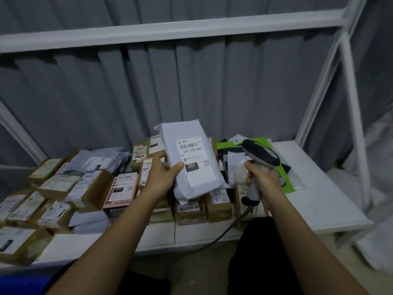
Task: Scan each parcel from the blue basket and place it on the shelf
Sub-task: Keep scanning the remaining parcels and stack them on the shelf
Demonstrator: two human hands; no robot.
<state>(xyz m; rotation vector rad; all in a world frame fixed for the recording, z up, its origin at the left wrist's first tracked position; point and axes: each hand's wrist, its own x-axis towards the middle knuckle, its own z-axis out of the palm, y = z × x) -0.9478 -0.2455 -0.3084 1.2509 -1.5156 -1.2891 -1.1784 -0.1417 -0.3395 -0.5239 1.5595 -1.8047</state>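
Gripping the white parcel point(192, 160) label-up, the left hand point(162, 175) tilts it toward the scanner point(260, 158) clutched in the right hand point(263, 180) beside it; aim squarely at the barcode, above the shelf point(314, 188)

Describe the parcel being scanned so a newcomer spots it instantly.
Above the white shelf crowded with brown boxes, the left hand holds up a white poly mailer. Unlike its neighbours, it is lifted and its label reads 231-239-K01.
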